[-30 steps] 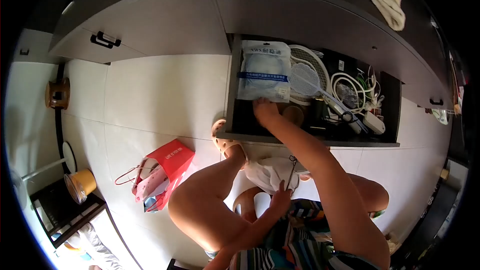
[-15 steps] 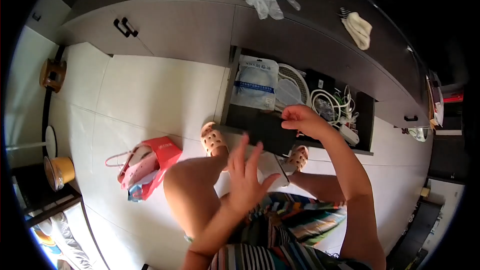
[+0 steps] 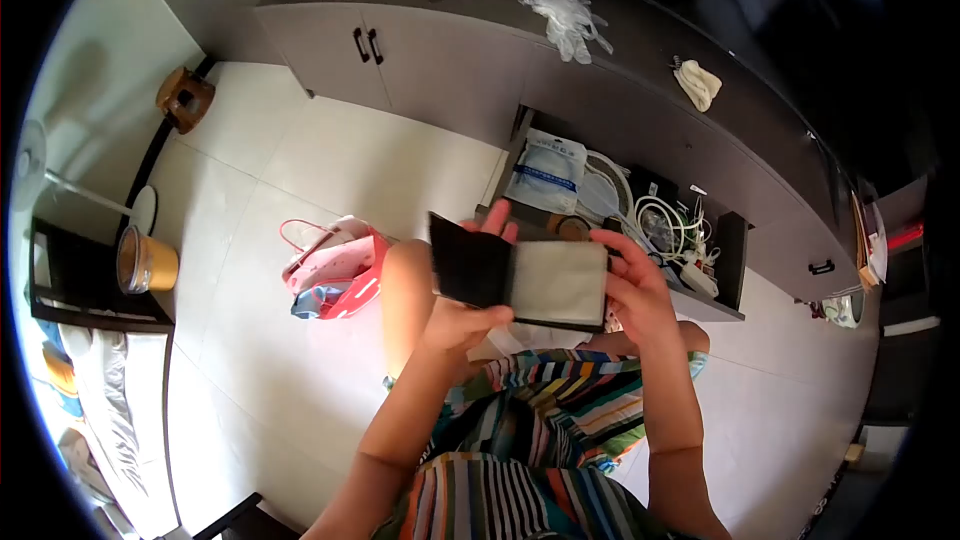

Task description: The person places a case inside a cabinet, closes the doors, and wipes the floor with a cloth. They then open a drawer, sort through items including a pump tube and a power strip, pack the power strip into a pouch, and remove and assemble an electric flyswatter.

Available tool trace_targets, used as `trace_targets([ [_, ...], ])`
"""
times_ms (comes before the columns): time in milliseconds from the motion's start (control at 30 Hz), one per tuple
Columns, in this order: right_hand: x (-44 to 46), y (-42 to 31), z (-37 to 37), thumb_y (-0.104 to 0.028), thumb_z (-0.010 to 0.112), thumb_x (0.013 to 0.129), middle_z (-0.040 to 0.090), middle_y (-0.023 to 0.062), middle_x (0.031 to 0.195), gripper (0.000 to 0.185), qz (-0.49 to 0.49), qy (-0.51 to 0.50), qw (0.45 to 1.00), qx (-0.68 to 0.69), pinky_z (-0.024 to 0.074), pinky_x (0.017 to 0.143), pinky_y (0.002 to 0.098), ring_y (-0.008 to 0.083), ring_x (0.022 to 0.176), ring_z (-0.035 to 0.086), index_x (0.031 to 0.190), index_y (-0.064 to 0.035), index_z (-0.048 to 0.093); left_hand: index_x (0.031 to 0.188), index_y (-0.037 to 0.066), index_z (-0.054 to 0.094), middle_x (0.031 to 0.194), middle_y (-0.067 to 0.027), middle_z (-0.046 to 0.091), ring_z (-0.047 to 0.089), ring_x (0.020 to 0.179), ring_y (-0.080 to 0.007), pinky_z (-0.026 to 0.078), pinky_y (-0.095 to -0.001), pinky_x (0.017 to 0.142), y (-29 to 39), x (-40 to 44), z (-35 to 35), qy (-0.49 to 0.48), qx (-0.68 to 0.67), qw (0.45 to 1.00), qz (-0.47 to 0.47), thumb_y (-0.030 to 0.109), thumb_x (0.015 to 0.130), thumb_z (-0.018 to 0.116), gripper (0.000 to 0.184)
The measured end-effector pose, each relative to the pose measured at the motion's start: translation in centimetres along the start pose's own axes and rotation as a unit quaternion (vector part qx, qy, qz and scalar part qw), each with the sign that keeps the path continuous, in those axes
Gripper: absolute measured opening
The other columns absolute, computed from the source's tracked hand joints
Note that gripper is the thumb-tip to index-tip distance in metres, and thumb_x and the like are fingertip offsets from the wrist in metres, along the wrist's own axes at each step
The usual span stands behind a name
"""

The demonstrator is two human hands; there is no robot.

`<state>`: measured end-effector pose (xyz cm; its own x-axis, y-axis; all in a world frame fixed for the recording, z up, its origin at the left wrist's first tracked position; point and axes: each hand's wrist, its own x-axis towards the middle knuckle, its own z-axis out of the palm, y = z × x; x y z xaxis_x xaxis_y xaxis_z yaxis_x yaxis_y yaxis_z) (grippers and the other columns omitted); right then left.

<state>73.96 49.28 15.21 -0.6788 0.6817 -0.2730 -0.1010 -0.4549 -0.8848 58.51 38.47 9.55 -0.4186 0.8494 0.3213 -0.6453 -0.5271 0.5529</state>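
I'm holding a black booklet (image 3: 560,282) spread open in front of me, on my side of the open drawer (image 3: 735,265) and above my lap. My left hand (image 3: 450,325) is closed on the dark cover, thumb over its lower edge and fingers behind, while my right hand (image 3: 640,295) grips the opposite edge beside the pale page. As I judge it, I'm at the looking-inside step, and handling the page from here calls for a steady left grip and free right fingertips. The booklet looks thin, with a matt black cover and a plain, whitish right side; I can't make out any writing. Inside the drawer lie a pale packet (image 3: 548,175) and a white block (image 3: 700,280).
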Motion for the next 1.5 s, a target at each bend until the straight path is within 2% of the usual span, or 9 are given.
trace_targets([
  [200, -2.3, 0.1, 1.0, 0.001, 0.048, 0.078, 0.051, -0.0023, 0.072, 0.033, -0.055, 0.008, 0.998, -0.02, 0.0361, 0.053, 0.0163, 0.0031, 0.063, 0.046, 0.11, -0.0065, 0.047, 0.129, 0.017, 0.02, 0.137, -0.0188, 0.009, 0.01, 0.127, -0.0308, 0.014, -0.0412, 0.101, 1.2, -1.5, 1.5, 0.016, -0.117, 0.992, 0.043, -0.009, 0.055, 0.065, 0.091],
  [533, -3.1, 1.8, 1.8, -0.006, 0.049, 0.082, 0.038, -0.0081, 0.065, 0.023, -0.163, 0.016, 0.98, -0.117, 0.0257, 0.054, 0.0148, 0.0007, 0.059, 0.033, 0.105, -0.0047, 0.051, 0.123, 0.013, 0.024, 0.124, -0.0156, 0.034, 0.031, 0.117, -0.0265, 0.025, -0.0384, 0.096, 1.7, -2.1, 1.2, -0.059, 0.189, 0.98, 0.007, 0.005, 0.051, 0.078, 0.09],
  [667, -3.2, 2.9, -0.3, -0.013, 0.054, 0.078, 0.041, -0.004, 0.066, 0.047, -0.087, -0.023, 0.993, -0.071, 0.0335, 0.058, 0.0194, 0.0055, 0.061, 0.039, 0.121, -0.0058, 0.035, 0.119, 0.01, 0.031, 0.119, -0.0136, 0.035, 0.031, 0.114, -0.0307, 0.028, -0.0404, 0.094, 0.4, -1.5, 0.7, -0.1, 0.51, 0.853, -0.044, 0.016, 0.042, 0.081, 0.093],
  [767, -2.4, 5.7, -1.1, -0.012, 0.058, 0.073, 0.051, 0.0078, 0.072, 0.06, -0.155, 0.009, 0.96, -0.234, 0.04, 0.062, 0.0303, 0.019, 0.068, 0.052, 0.125, -0.0077, 0.027, 0.124, 0.01, 0.029, 0.122, -0.0147, 0.028, 0.027, 0.113, -0.0367, 0.028, -0.0448, 0.093, -0.9, -0.8, 2.5, -0.197, 0.736, 0.641, -0.091, 0.016, 0.039, 0.081, 0.1],
  [900, 1.4, 7.1, -5.7, -0.003, 0.056, 0.074, 0.054, 0.008, 0.076, 0.05, -0.103, 0.175, 0.917, -0.342, 0.0395, 0.058, 0.0253, 0.0121, 0.066, 0.049, 0.119, -0.0075, 0.034, 0.13, 0.011, 0.02, 0.129, -0.0159, 0.023, 0.027, 0.116, -0.0351, 0.028, -0.0415, 0.095, -3.4, 1.3, 1.4, -0.188, 0.708, 0.676, -0.08, 0.016, 0.038, 0.08, 0.11],
  [967, 4.9, 7.1, -8.7, -0.006, 0.058, 0.071, 0.054, 0.0181, 0.073, 0.044, -0.08, 0.247, 0.906, -0.334, 0.0413, 0.062, 0.0393, 0.0342, 0.07, 0.055, 0.111, -0.0086, 0.04, 0.128, 0.01, 0.025, 0.128, -0.0173, 0.024, 0.027, 0.114, -0.0375, 0.027, -0.044, 0.095, -3.7, 3.7, 1.3, -0.175, 0.701, 0.688, -0.065, 0.02, 0.046, 0.078, 0.098],
  [1067, 10.9, 9.8, -12.8, -0.006, 0.058, 0.071, 0.055, 0.0189, 0.075, 0.043, -0.112, 0.316, 0.875, -0.351, 0.0407, 0.062, 0.0415, 0.0362, 0.072, 0.054, 0.11, -0.0075, 0.04, 0.124, 0.009, 0.033, 0.126, -0.0169, 0.028, 0.028, 0.113, -0.0374, 0.028, -0.0431, 0.093, -4.7, 7.4, 0.6, -0.198, 0.712, 0.671, -0.058, 0.019, 0.054, 0.074, 0.081],
  [1367, 22.5, 20.6, -20.6, -0.008, 0.054, 0.071, 0.058, 0.0166, 0.076, 0.028, 0.041, 0.196, 0.845, -0.496, 0.0431, 0.068, 0.0379, 0.033, 0.073, 0.055, 0.099, -0.0077, 0.052, 0.106, 0.004, 0.049, 0.116, -0.0148, 0.042, 0.046, 0.1, -0.0328, 0.04, -0.035, 0.084, -11.8, 9.6, -5.1, -0.23, 0.743, 0.605, -0.169, 0.006, 0.067, 0.063, 0.042],
  [1500, 18.6, 10.4, -29.1, -0.011, 0.055, 0.067, 0.058, 0.0169, 0.086, 0.019, 0.13, 0.081, 0.688, -0.709, 0.0464, 0.066, 0.0421, 0.0328, 0.079, 0.056, 0.085, -0.0052, 0.058, 0.103, 0.002, 0.05, 0.113, -0.0152, 0.044, 0.047, 0.096, -0.0329, 0.04, -0.0378, 0.081, -12.9, 10.7, -3.6, -0.249, 0.673, 0.662, -0.218, 0.005, 0.066, 0.062, 0.04],
])
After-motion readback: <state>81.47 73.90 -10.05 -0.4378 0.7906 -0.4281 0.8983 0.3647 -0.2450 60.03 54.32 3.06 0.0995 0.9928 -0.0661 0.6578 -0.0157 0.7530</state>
